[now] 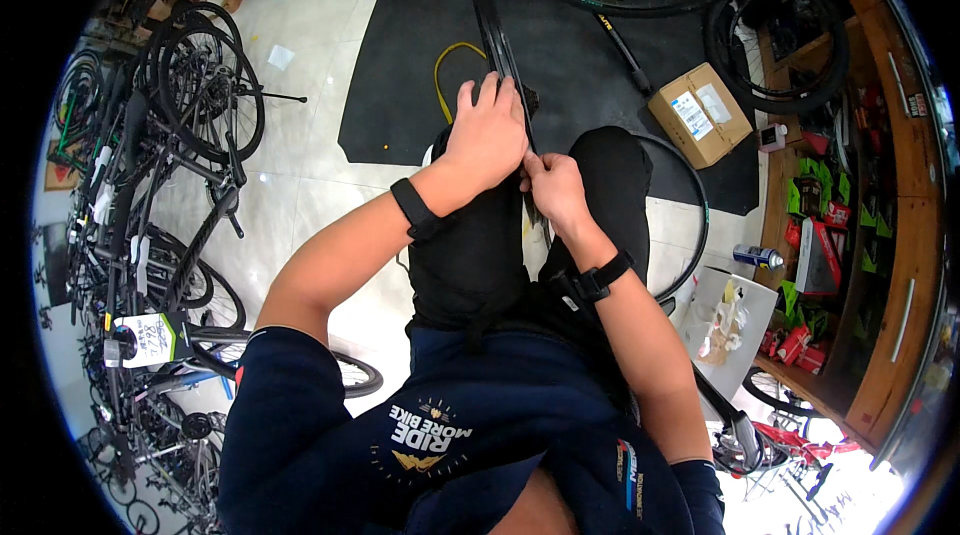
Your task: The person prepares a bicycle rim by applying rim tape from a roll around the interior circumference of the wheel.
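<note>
A black bicycle wheel rim (503, 53), seen nearly edge-on, stands upright between my knees and runs away from me over the mat. My left hand (486, 140) grips its left side, the fingers bent over the edge and pointing away. Just nearer and to the right, my right hand (557, 187) is closed in a pinch at the rim, its thumb and finger pressed together close to my left hand. Whatever small part lies in that pinch is hidden. Left of the rim, a yellow cord or strap (441, 75) curves across the mat.
A dark mat (400, 85) covers the floor ahead. On it are a cardboard box (700, 115), a black pump-like tube (625, 53) and a large wheel (640, 7). A thin black hoop (703, 220) curves beside my right knee. Bicycles (205, 85) crowd the left; a spray can (758, 257) stands right.
</note>
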A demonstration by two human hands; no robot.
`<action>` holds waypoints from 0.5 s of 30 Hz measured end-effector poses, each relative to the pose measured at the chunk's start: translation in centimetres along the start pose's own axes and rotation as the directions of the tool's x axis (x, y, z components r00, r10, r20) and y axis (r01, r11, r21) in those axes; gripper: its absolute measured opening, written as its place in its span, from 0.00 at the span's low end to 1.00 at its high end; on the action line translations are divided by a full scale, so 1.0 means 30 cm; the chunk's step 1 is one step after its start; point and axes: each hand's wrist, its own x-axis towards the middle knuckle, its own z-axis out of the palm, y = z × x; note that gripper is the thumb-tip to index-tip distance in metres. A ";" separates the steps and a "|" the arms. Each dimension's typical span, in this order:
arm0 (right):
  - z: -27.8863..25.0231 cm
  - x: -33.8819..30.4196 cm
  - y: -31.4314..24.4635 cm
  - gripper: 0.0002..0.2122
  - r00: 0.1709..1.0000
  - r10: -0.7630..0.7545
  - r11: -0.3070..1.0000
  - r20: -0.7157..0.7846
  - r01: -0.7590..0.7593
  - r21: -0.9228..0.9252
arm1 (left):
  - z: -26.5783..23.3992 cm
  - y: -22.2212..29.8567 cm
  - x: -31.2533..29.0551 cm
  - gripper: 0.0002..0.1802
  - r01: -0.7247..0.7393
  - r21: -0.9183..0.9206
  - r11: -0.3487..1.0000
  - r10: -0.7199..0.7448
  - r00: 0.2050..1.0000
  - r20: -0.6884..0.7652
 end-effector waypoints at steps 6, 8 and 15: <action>-0.002 -0.012 0.018 0.20 1.000 -0.014 1.000 0.022 0.015 -0.019 | 0.027 -0.140 0.107 0.30 -0.020 0.058 0.998 0.025 0.996 -0.088; 0.000 -0.016 0.014 0.20 1.000 -0.019 1.000 0.018 0.019 -0.021 | 0.043 -0.187 0.153 0.28 -0.016 0.076 0.997 0.020 0.999 -0.047; 0.005 -0.044 -0.008 0.19 0.999 -0.021 0.999 0.034 0.022 -0.036 | 0.099 -0.375 0.333 0.24 0.082 0.031 0.996 -0.087 0.970 0.225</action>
